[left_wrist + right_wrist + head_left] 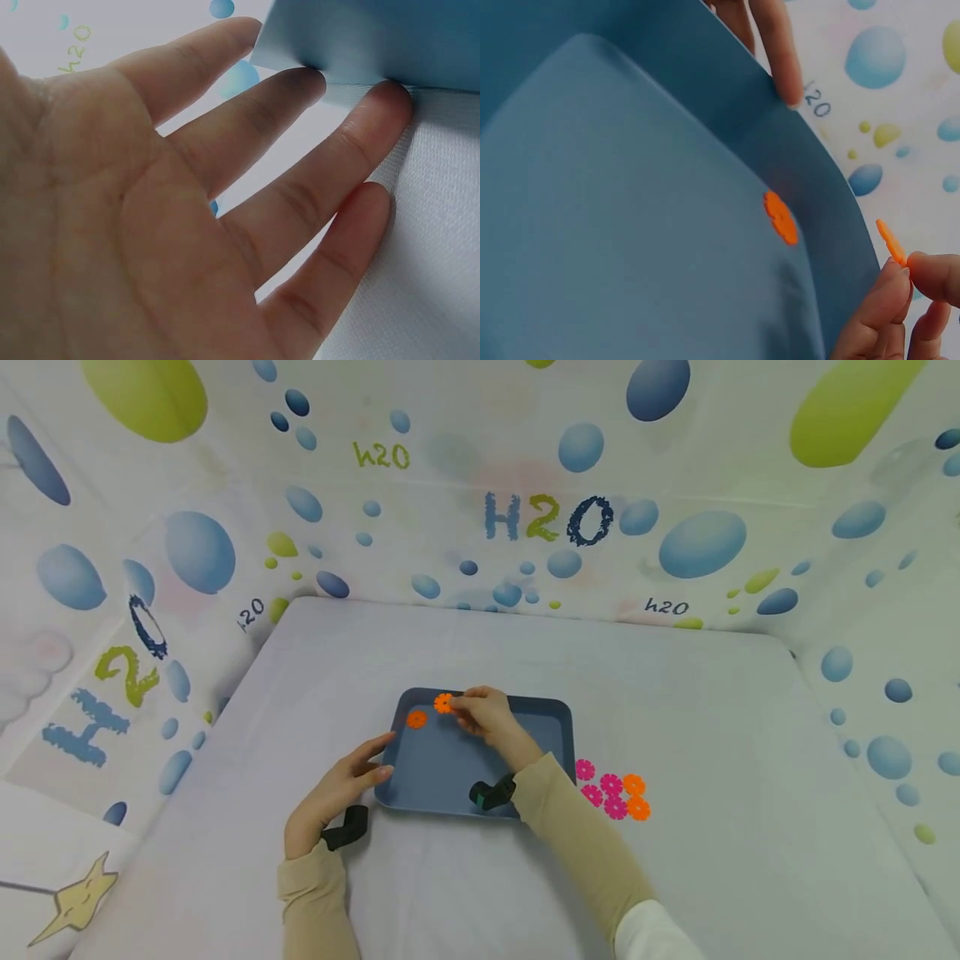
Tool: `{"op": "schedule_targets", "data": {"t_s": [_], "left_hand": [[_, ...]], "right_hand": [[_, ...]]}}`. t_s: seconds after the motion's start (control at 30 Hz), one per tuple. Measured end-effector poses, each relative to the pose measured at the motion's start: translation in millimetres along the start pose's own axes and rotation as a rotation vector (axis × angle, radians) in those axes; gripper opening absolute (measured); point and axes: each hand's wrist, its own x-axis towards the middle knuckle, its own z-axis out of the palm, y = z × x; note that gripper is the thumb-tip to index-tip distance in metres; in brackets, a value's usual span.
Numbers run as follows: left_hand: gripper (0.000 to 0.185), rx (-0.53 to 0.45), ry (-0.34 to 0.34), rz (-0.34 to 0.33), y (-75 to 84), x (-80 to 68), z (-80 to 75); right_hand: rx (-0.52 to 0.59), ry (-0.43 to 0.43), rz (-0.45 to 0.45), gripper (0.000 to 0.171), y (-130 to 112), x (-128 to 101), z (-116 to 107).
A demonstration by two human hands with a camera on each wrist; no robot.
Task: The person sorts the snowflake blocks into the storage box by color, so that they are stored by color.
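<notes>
Between thumb and fingertips my right hand [487, 714] pinches an orange flower-shaped disc [443, 703], held over the far left part of a blue-grey tray [442, 777]. In the right wrist view this pinched disc [890, 242] appears nearly edge-on. A second orange flower-shaped disc [417, 719] lies inside the tray by its far left corner. My left hand [337, 789] is at the tray's left side, fingers extended and spread, fingertips right at the rim. Its palm [127, 202] faces the camera in the left wrist view, holding nothing.
Right of the tray, several pink flower-shaped discs [611, 785] and two orange ones [636, 797] lie grouped on the white-covered table [712, 718]. A printed curtain [480, 460] with blue and green spots hangs behind and beside the table. Dark wrist devices [491, 794] sit at both wrists.
</notes>
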Motion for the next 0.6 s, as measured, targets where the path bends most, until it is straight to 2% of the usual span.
{"op": "schedule_targets", "data": {"t_s": [0.2, 0.6], "left_hand": [[0.060, 0.006, 0.002, 0.007, 0.7, 1.3, 0.9], [0.060, 0.014, -0.006, 0.022, 0.2, -0.4, -1.0]], "right_hand": [[-0.007, 0.018, 0.027, 0.032, 6.6, -1.9, 8.6], [0.003, 0.140, 0.010, 0.030, 18.1, -1.0, 17.7]]}}
